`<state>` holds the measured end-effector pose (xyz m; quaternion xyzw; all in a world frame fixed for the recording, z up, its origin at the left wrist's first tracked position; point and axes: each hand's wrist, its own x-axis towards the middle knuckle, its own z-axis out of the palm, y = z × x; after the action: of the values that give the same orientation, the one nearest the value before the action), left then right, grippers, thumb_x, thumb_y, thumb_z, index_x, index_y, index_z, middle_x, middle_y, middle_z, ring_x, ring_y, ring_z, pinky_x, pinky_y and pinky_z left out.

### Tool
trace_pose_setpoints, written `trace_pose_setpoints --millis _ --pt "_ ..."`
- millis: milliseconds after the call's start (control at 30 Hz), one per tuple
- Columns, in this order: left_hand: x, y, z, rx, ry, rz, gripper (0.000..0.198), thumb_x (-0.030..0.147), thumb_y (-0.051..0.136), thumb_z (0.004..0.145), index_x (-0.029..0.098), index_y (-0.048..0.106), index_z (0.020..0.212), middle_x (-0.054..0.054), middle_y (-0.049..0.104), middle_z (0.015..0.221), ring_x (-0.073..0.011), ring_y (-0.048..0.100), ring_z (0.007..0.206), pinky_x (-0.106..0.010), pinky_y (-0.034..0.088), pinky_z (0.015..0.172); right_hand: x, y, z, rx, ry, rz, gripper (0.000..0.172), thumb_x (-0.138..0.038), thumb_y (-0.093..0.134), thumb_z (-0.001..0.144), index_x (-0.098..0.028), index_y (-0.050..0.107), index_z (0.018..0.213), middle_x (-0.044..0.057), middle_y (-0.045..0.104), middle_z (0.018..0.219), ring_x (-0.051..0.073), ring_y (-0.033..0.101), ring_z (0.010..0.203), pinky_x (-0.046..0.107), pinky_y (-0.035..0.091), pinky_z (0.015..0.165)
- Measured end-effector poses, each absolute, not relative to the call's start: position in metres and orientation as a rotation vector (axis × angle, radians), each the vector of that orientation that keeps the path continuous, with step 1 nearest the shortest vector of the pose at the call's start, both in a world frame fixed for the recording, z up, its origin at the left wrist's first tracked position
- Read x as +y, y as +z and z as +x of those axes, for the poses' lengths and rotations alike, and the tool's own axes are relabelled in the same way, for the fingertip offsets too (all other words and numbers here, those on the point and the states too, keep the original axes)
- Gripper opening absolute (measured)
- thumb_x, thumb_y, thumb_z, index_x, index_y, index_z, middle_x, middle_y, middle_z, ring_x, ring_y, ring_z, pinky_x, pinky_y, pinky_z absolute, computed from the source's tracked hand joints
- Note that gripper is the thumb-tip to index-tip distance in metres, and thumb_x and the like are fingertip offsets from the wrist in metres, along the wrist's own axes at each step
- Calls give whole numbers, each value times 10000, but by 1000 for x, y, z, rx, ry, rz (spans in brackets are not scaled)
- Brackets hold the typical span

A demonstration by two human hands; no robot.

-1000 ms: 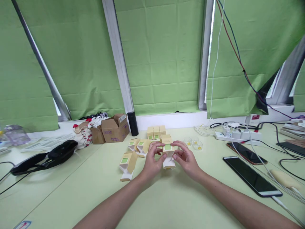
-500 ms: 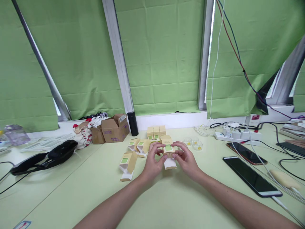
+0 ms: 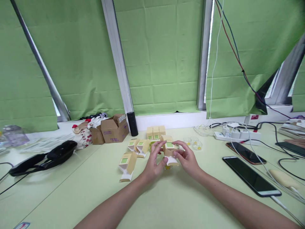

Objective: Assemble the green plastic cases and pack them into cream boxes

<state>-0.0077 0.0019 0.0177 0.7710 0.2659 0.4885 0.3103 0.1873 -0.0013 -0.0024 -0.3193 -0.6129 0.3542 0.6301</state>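
Observation:
A small tan cardboard box (image 3: 169,150) with a green square on it is held between my two hands over the table, its white-lined end flap (image 3: 171,160) hanging toward me. My left hand (image 3: 154,160) is at its left side, index fingertip on the upper edge and thumb by the flap. Closed on its right side is my right hand (image 3: 187,158), with the thumb near the flap's hinge. Below the flap a small clear item with yellow in it (image 3: 168,167) partly shows. Similar open boxes (image 3: 128,162) lie to the left, and closed boxes (image 3: 156,132) stand in a row behind.
Clear round containers with yellow centres (image 3: 197,145) sit right of my hands. Farther right are phones (image 3: 251,176), cables and a power strip (image 3: 238,136). A black cylinder (image 3: 132,124), a brown carton (image 3: 115,128) and a black strapped item (image 3: 45,157) lie leftward.
The box has tilted, its flap now sits higher, and the small clear and yellow item shows beneath it. My left thumb has shifted slightly down from the box's lower edge.

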Motion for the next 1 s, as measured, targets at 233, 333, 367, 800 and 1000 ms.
trace_pose_setpoints --millis 233,333,367,800,1000 --pt "4 14 -8 626 1202 2064 1028 688 789 762 351 331 1618 -136 271 1602 -399 324 1473 -537 309 1201 -4 1 187 -1374 831 -727 409 -459 692 925 -268 608 1276 75 670 1086 208 711 826 373 631 744" --pt "4 12 -8 667 1227 2053 895 623 757 834 347 371 1593 -136 284 1593 -377 374 1435 -512 345 1172 -4 -1 186 -1379 820 -719 382 -446 695 925 -282 617 1261 90 626 1236 196 711 854 379 633 783" --pt "4 12 -8 677 1234 2045 852 611 738 857 341 385 1583 -136 294 1585 -370 392 1420 -500 358 1158 -3 -1 186 -1382 812 -711 368 -437 698 926 -288 624 1254 90 599 1283 188 710 858 381 632 800" --pt "5 13 -5 682 1326 1864 631 577 684 915 305 488 1449 -132 469 1466 -278 557 1190 -433 439 1037 -6 -3 188 -1467 832 -606 354 -462 664 970 -345 659 1305 89 448 1385 186 698 919 398 605 889" --pt "3 14 -4 638 1317 1639 608 554 767 858 304 541 1364 -109 584 1291 -296 602 1177 -478 482 1029 -7 -4 188 -1491 880 -564 362 -460 663 977 -353 648 1323 95 407 1423 218 705 998 415 610 906"
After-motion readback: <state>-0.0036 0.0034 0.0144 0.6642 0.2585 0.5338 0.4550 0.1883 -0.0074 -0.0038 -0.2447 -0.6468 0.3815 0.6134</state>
